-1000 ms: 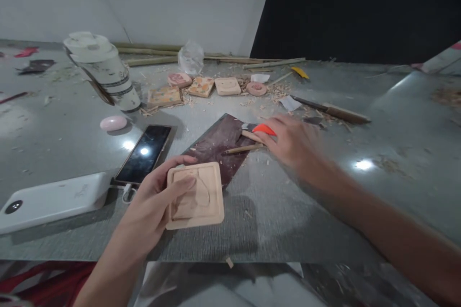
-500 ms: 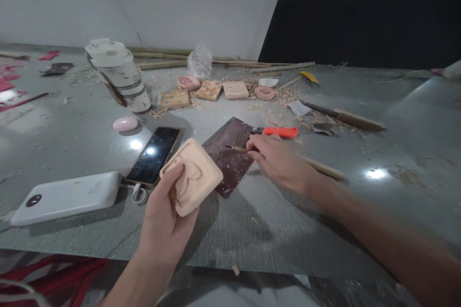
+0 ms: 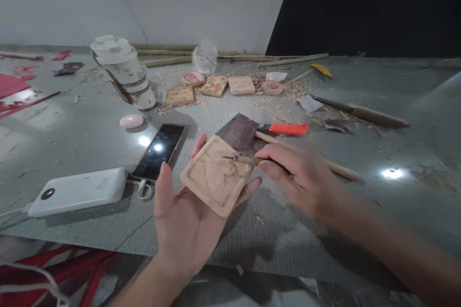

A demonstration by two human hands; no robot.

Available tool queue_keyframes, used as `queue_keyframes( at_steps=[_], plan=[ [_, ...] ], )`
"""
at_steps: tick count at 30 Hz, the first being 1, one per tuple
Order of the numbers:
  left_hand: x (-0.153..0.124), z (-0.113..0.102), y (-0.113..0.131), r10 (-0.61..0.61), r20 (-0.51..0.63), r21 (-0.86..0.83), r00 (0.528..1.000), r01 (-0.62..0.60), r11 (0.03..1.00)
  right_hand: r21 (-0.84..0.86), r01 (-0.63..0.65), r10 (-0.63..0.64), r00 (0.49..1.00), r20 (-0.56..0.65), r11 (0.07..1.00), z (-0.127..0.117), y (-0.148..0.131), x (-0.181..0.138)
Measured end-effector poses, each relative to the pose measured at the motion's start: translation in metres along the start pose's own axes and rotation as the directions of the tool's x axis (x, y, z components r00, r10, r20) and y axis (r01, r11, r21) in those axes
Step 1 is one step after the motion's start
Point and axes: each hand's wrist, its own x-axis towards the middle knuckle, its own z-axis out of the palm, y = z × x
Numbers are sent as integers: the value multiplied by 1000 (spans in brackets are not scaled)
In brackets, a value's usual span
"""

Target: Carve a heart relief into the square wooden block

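Observation:
On the upturned palm and fingers of my left hand (image 3: 189, 225) lies a square carved wooden block (image 3: 216, 180), with a raised rim and a relief shape inside. The left thumb stands away from it. My right hand (image 3: 293, 175), slightly blurred, is closed around a wood carving tool (image 3: 245, 159) with a wooden handle and a thin metal tip. That tip is over the relief; whether it touches the wood I cannot tell. Behind the block, a dark sheet like sandpaper (image 3: 239, 130) lies on the table, partly hidden. A wooden rod (image 3: 340, 170) passes behind my right hand.
An orange-handled knife (image 3: 288, 128) lies beyond my right hand. To the left are a phone (image 3: 158, 151), a white power bank (image 3: 79, 192), a pink oval case (image 3: 131, 121) and a lidded cup (image 3: 126, 74). Several carved blocks (image 3: 242, 85) and shavings lie farther back.
My right hand has picked up the carving tool from the dark sheet and brought it over the block. My left hand has turned palm up, its thumb off the block.

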Motion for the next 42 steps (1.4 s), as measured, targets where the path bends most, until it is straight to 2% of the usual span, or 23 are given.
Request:
queue_keyframes(
  at_steps=[3, 9, 13, 18, 23, 30, 37, 42],
  plan=[
    [-3, 1, -3, -11, -39, 66, 999, 13, 998, -83, 39, -44, 998, -53, 996, 0, -9, -3],
    [-6, 4, -9, 3, -23, 86, 1000, -1, 996, -90, 101, -104, 994, -22, 991, 4, -21, -12],
    [-4, 2, -15, 19, 4, 102, 1000, -20, 995, -82, 90, -91, 996, -13, 993, 7, -25, -15],
    [-3, 3, -16, 16, 14, 66, 1000, -16, 998, -78, 99, -99, 995, -3, 992, 9, -27, -15],
    [-3, 8, -18, 8, -3, 27, 1000, -8, 1000, -85, 143, -149, 986, -78, 986, 15, -26, -17],
    [-3, 10, -25, 35, 22, -4, 999, -35, 999, -284, 228, -271, 955, -120, 931, 18, -30, -19],
    [-3, 7, -30, 94, 19, -25, 995, -93, 995, -156, 157, -173, 980, -97, 975, 25, -33, -19],
    [-2, 8, -24, 68, 21, -7, 997, -68, 998, -249, 201, -232, 968, -99, 947, 22, -33, -13]
  ],
)
